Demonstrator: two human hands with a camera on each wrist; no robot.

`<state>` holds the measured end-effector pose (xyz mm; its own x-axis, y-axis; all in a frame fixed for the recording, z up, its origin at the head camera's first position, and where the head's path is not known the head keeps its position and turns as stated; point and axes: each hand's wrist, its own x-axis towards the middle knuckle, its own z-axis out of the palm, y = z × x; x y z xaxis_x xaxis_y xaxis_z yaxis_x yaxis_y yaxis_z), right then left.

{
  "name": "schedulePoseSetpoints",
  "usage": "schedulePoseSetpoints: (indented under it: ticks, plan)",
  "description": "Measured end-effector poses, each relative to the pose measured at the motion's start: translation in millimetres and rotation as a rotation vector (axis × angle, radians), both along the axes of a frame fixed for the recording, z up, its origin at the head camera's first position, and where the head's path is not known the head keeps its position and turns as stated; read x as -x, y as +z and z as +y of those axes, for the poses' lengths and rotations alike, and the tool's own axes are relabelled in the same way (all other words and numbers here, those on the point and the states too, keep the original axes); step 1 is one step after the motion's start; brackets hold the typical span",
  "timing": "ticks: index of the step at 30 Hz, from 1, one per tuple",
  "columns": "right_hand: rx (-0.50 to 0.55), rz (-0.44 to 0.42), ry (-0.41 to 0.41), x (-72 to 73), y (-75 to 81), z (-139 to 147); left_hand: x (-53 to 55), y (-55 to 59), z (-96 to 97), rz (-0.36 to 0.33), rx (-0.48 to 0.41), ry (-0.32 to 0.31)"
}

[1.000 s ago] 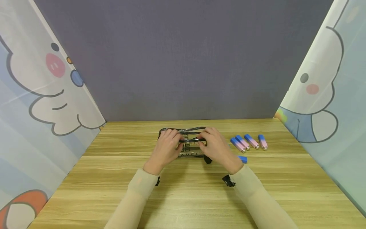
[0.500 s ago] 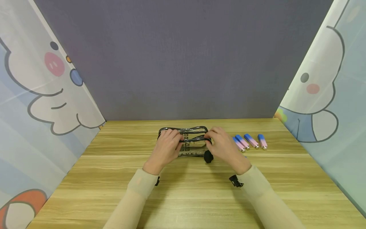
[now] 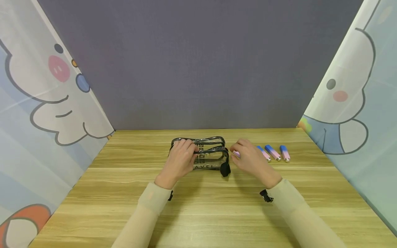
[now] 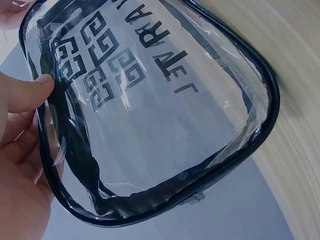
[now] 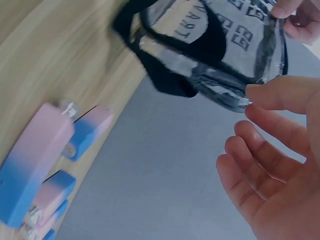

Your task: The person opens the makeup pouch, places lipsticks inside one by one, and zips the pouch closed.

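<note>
A clear plastic toiletry pouch point(image 3: 207, 160) with black piping and dark lettering stands on the table ahead. My left hand point(image 3: 181, 156) pinches its black upper edge near the left end; in the left wrist view the thumb point(image 4: 42, 90) presses on that edge. My right hand point(image 3: 249, 160) hovers just off the pouch's right end, fingers loosely bent, with nothing seen held in it. A black strap point(image 5: 172, 82) hangs at that end of the pouch. Partly behind the right hand, the pink part of a blue-and-pink tube point(image 3: 236, 154) shows.
Several blue-and-pink tubes with shiny ball-like ends lie right of the right hand, one tube point(image 3: 284, 153) farthest right. They lie on the wooden table point(image 3: 198, 213). A grey panel point(image 3: 198, 69) stands behind, with cartoon-printed curtains point(image 3: 344, 103) at both sides.
My right hand has let go of the pouch's upper edge and moved right, past its end. The left hand keeps its grip in the same place.
</note>
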<state>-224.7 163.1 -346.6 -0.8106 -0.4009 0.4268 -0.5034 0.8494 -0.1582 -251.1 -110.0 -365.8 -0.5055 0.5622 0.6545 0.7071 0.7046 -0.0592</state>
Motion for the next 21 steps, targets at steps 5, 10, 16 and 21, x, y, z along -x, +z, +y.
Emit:
schedulePoseSetpoints:
  ticks: [5, 10, 16, 21]
  plan:
    - [-0.019, -0.02, 0.003, 1.2, -4.3, 10, -1.0, 1.1, 0.1, -0.008, 0.0, 0.006]
    - [-0.035, -0.037, 0.009, 1.4, -10.3, 19, -2.5, 1.3, 0.9, -0.016, 0.011, 0.023]
    - [-0.059, -0.086, -0.004, 2.5, -18.5, 31, -3.1, 1.3, 1.5, -0.029, 0.017, 0.031]
    - [-0.074, -0.134, -0.006, 2.0, -20.9, 41, -3.2, 1.8, 1.4, -0.032, 0.024, 0.04]
